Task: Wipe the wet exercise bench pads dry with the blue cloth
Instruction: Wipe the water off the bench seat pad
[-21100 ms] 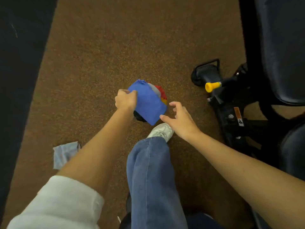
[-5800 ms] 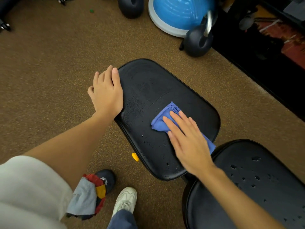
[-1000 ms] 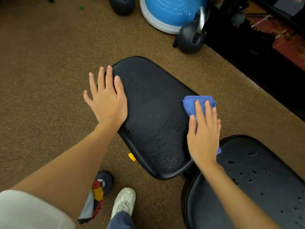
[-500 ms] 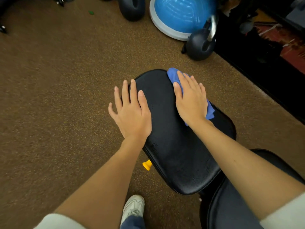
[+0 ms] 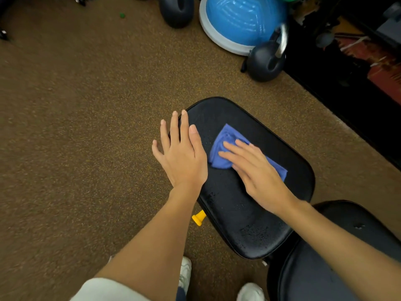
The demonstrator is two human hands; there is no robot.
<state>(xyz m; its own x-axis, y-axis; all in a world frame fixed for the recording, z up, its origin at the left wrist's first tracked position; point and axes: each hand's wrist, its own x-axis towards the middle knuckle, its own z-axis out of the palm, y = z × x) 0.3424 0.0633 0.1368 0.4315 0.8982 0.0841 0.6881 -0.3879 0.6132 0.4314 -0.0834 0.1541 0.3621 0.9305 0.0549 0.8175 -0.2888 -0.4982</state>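
Brown speckled floor (image 5: pixel 86 127) surrounded the black bench pad (image 5: pixel 249 213). We pressed our right hand (image 5: pixel 258 170), fingers flat, on the blue cloth (image 5: pixel 221 148) at the pad's 12 o'clock half. Our left hand (image 5: pixel 182 155) lay flat, fingers spread, on the 9 o'clock edge.

Brown speckled carpet (image 5: pixel 86 127) covered the floor. A blue balance dome (image 5: pixel 240 20) with grey rim sat at top, a black kettlebell (image 5: pixel 263 61) touching it, another dark weight (image 5: pixel 176 10) just left. A black strip of flooring (image 5: pixel 347 94) ran along the right side.
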